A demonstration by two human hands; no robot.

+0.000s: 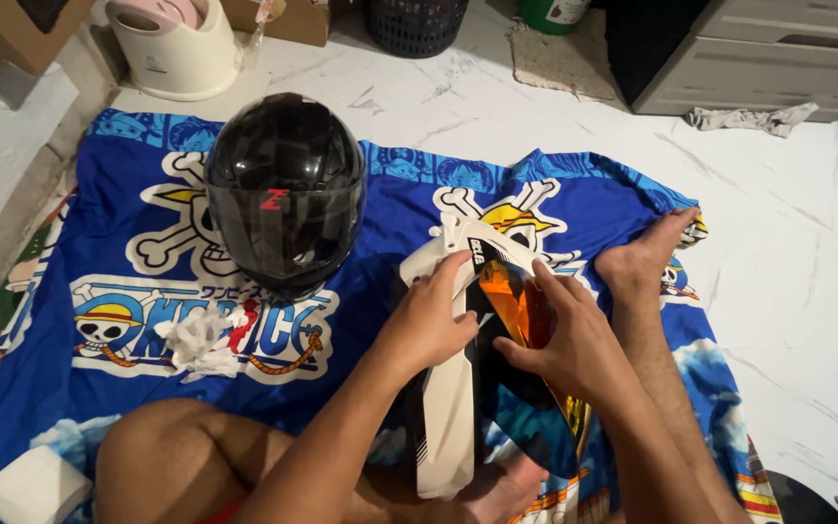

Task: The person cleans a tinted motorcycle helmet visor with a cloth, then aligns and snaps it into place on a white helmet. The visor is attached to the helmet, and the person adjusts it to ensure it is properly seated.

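Observation:
A white and black helmet [443, 408] rests between my legs, with an orange tinted visor [519, 303] on its front. My left hand [429, 315] grips the white shell near the top left of the visor. Spread fingers of my right hand [564, 335] press on the visor's right side. A glossy black full-face helmet [285, 189] stands upright on the blue printed cloth [400, 209], to the left and beyond my hands. A crumpled white rag [201, 340] lies in front of the black helmet.
My bare foot [647, 252] rests on the cloth's right part, my knee [177, 456] at lower left. A white block [33, 487] sits at bottom left. A cream appliance [178, 44], dark basket [414, 24] and grey drawers [778, 53] line the far marble floor.

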